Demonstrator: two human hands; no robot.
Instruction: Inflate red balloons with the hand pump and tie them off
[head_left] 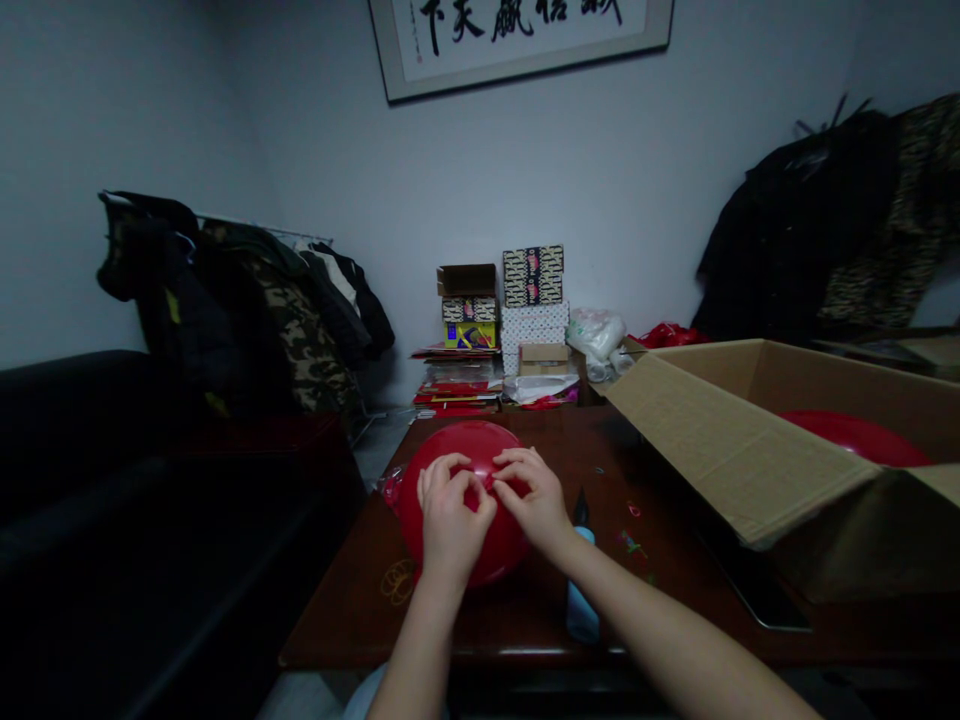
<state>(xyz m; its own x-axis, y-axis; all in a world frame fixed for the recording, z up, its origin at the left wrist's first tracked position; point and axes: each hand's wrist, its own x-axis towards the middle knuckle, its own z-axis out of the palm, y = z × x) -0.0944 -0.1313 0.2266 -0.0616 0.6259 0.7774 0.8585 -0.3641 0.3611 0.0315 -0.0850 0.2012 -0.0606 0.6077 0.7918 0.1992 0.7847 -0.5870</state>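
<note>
As the round red balloon [496,548] is pinched by left hand [453,515] and right hand [537,497] near brown tabletop's left edge [346,608], light tension's advised!

The left grip [455,518] and right grip [541,502] cover part of the red balloon [498,540]; the bit they pinch is too small to distinguish. The right forearm [660,622] hides part of the blue bottle [582,616]. The top edge crops the framed calligraphy [517,45], the right edge the carton [739,450].

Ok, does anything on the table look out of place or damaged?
Slightly untidy: small coloured pieces lie scattered on the table, right of the blue object. I see no damage on the red balloon.
</note>
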